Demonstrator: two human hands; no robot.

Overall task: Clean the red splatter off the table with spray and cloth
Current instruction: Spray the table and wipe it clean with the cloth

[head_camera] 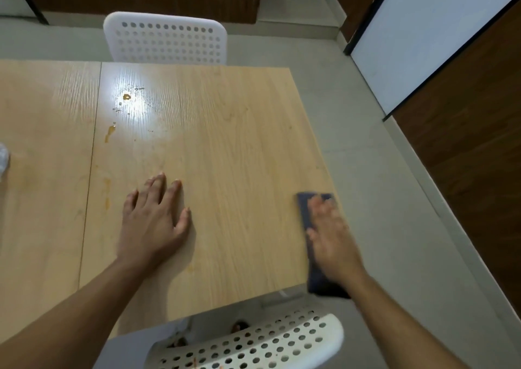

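Note:
A light wooden table (225,143) carries orange-red splatter: a drop (127,97) in the glare at the far left-middle, a streak (109,132) below it, and faint smears (107,196) nearer me. My left hand (155,216) lies flat on the tabletop with fingers spread. My right hand (329,236), blurred by motion, presses flat on a dark blue folded cloth (306,222) at the table's right edge. A white object (3,160), only partly seen, sits at the left frame edge; I cannot tell whether it is the spray bottle.
A white perforated chair (166,40) stands at the table's far side and another (253,343) at the near side below my arms. Grey floor (366,143) lies to the right, bounded by brown panels and a white board (423,36).

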